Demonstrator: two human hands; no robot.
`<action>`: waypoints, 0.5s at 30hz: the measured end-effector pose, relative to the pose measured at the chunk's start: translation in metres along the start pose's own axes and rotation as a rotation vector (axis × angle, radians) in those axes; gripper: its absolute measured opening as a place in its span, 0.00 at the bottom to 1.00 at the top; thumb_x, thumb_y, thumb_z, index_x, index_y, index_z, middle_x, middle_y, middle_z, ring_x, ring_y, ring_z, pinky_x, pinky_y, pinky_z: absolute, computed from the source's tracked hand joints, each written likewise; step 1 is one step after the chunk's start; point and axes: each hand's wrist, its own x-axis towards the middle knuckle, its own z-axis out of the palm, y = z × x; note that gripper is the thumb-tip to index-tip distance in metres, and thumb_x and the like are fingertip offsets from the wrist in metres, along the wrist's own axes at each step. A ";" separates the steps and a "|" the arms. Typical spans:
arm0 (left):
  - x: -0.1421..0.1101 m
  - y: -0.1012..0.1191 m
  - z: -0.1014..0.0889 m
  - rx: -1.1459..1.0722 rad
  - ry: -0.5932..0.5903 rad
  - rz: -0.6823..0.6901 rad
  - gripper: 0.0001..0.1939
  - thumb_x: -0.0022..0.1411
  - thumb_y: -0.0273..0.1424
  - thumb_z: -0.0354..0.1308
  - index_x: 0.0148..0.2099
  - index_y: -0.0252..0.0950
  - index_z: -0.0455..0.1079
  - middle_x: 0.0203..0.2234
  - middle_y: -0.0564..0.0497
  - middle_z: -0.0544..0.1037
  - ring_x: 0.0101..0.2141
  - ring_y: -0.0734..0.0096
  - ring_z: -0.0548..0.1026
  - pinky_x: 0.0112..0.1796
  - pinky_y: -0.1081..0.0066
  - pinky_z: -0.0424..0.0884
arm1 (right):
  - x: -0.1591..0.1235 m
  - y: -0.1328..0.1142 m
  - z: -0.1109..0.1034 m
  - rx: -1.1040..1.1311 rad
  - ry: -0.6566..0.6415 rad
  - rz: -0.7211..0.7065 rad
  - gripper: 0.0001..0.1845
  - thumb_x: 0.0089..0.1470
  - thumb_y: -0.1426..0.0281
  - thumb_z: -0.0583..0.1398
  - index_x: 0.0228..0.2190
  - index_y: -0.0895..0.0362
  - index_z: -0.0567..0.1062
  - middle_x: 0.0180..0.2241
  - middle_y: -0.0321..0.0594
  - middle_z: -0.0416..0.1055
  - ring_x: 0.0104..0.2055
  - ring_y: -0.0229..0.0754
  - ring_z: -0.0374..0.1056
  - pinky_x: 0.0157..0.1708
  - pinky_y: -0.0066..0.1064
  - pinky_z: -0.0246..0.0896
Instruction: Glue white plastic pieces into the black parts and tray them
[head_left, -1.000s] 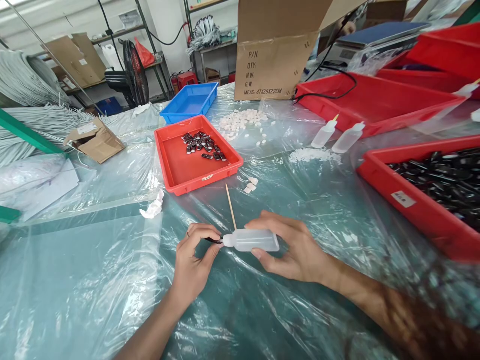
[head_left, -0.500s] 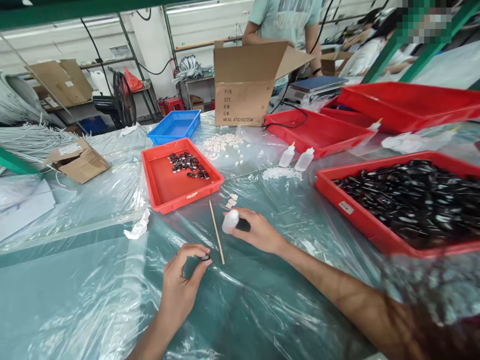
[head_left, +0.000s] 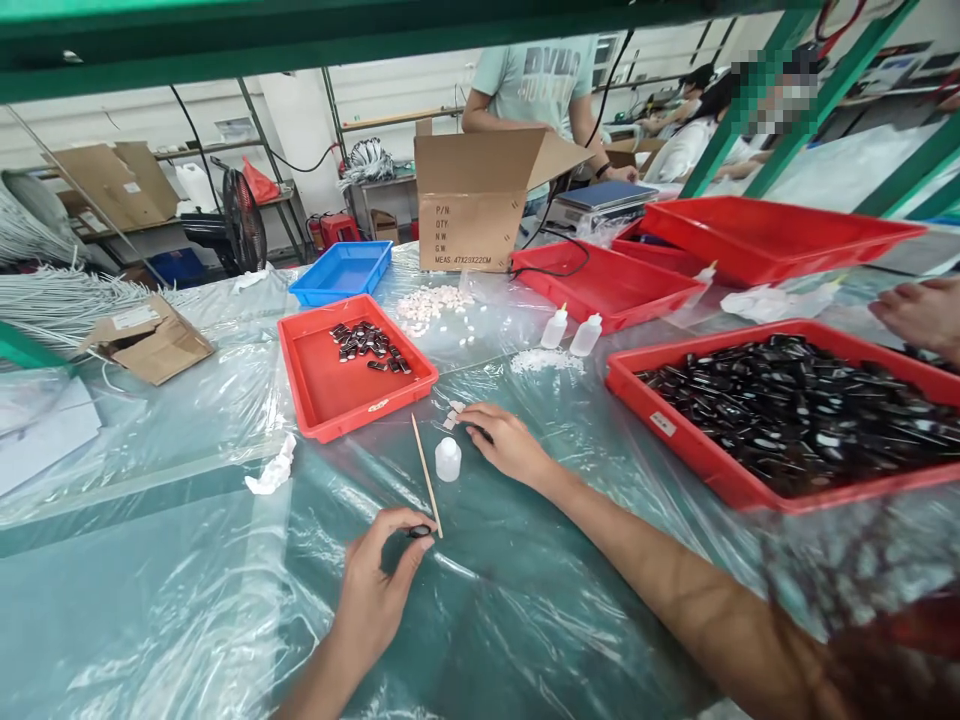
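Note:
My left hand [head_left: 379,575] pinches a small black oval piece [head_left: 419,531] with a greyish face between thumb and forefinger, just above the table. Beside its fingertips lies a thin wooden stick [head_left: 427,475]. Farther up, my right hand [head_left: 510,450] has its fingertips at a few small whitish pieces [head_left: 453,414]; whether it grips one is hidden. Something dark [head_left: 480,432] shows under its curled fingers, too covered to name. A small translucent white bottle [head_left: 448,460] stands upright between the stick and my right hand, touched by neither hand.
A red tray [head_left: 311,395] holds several black pieces; a bigger red tray [head_left: 637,390] at right is heaped with them. Two squeeze bottles [head_left: 585,335] stand near white granules [head_left: 544,361]. Crumpled tissue [head_left: 274,468] lies left. Another person's hand [head_left: 922,315] is over the right side.
My right hand has let go of the bottle, which now stands on the table, and has moved up to the whitish pieces. My left hand still pinches the black piece. Another person's hand has appeared at right.

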 end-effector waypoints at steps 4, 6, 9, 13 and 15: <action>-0.002 0.005 0.003 0.027 -0.045 0.015 0.05 0.59 0.35 0.63 0.38 0.53 0.74 0.32 0.57 0.84 0.33 0.62 0.84 0.34 0.68 0.80 | 0.004 0.000 0.006 -0.121 -0.001 0.024 0.14 0.68 0.72 0.57 0.49 0.53 0.81 0.52 0.47 0.80 0.53 0.52 0.78 0.55 0.45 0.74; -0.004 0.005 0.004 0.019 -0.046 0.023 0.06 0.59 0.35 0.63 0.39 0.53 0.73 0.32 0.58 0.84 0.33 0.62 0.84 0.34 0.68 0.80 | 0.005 -0.001 0.006 -0.180 -0.002 0.038 0.13 0.69 0.71 0.57 0.49 0.54 0.80 0.50 0.47 0.80 0.50 0.50 0.78 0.51 0.42 0.75; -0.005 0.002 0.006 0.021 -0.051 0.048 0.05 0.59 0.36 0.63 0.39 0.52 0.74 0.32 0.57 0.84 0.32 0.63 0.84 0.34 0.68 0.80 | 0.009 -0.006 0.007 -0.255 0.001 0.056 0.12 0.70 0.71 0.57 0.50 0.55 0.79 0.51 0.48 0.78 0.52 0.49 0.76 0.51 0.38 0.73; -0.005 -0.002 0.008 0.028 -0.044 0.065 0.04 0.59 0.37 0.63 0.38 0.48 0.75 0.31 0.56 0.84 0.33 0.64 0.84 0.36 0.68 0.79 | 0.014 -0.010 0.010 -0.304 -0.001 0.103 0.09 0.71 0.70 0.58 0.48 0.56 0.78 0.51 0.48 0.77 0.51 0.47 0.75 0.50 0.34 0.70; -0.005 -0.004 0.008 -0.002 -0.038 0.048 0.06 0.58 0.38 0.63 0.39 0.47 0.75 0.31 0.55 0.84 0.31 0.65 0.84 0.35 0.69 0.80 | 0.016 -0.008 0.007 -0.299 -0.021 0.114 0.08 0.72 0.70 0.58 0.46 0.56 0.78 0.50 0.46 0.78 0.49 0.45 0.75 0.49 0.32 0.69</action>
